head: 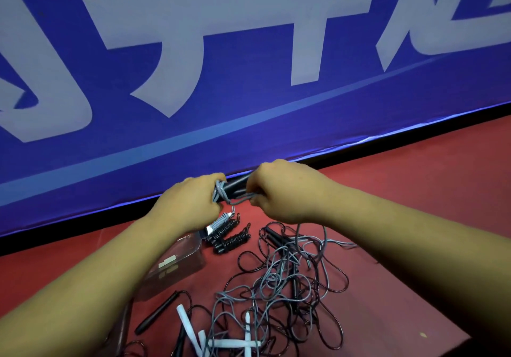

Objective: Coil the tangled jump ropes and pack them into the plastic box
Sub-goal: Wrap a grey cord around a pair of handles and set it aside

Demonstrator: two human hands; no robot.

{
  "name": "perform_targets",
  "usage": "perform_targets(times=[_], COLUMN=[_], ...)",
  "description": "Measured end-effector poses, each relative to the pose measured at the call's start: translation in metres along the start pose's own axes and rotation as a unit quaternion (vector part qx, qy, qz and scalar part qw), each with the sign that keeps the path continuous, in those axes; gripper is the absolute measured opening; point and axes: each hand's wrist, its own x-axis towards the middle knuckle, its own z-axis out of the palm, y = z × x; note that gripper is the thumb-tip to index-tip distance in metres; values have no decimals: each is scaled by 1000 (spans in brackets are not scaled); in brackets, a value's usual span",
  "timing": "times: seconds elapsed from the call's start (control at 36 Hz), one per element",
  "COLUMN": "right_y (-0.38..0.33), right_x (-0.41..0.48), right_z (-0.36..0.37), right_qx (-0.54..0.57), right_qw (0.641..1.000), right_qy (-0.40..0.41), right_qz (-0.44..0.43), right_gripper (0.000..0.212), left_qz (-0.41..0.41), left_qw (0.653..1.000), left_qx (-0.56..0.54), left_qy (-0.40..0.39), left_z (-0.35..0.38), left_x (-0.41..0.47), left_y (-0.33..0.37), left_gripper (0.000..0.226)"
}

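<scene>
My left hand [190, 201] grips one end of a pair of black jump-rope handles [235, 188], where grey cord is wound in a few turns. My right hand [282, 190] holds the other end and pinches the grey cord [240, 199] that runs across below the handles. A tangle of grey and black ropes [279, 282] lies on the red floor under my right forearm. Three coiled ropes [228, 232] lie beside the clear plastic box [177, 262], which sits under my left forearm.
A blue banner with large pale characters [221, 80] stands close ahead, its black base [387, 138] meeting the red floor [414, 190]. Loose black handles [157, 315] and white handles [190, 329] lie at the near edge.
</scene>
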Motion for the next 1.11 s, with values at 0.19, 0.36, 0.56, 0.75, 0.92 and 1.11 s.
perform_targets(times=[0.19,0.36,0.56,0.75,0.92,1.11], right_y=[1,5,21,33,52,70], right_x=[-1,2,6,5,2,0], right_z=[3,8,5,6,13,25], right_qx=[25,41,161,306,409,590], right_qw=[999,998,987,951,905,793], right_qy=[-12,12,6,-43,-117,-148], right_qz=[-41,-51,-21,-5,8,39], right_gripper=[20,8,24,22,14,14], left_qz=[49,103,121,128,152,154], left_qw=[988,975,979,983,977,954], left_qx=[132,163,53,26,-47,-233], left_qy=[-61,-115,-154,-125,-143,-112], left_z=[1,4,8,13,8,2], left_x=[-10,-13,-15,-20,-26,-25], left_y=[22,30,33,38,47,49], left_gripper=[18,14,53,43,33,28])
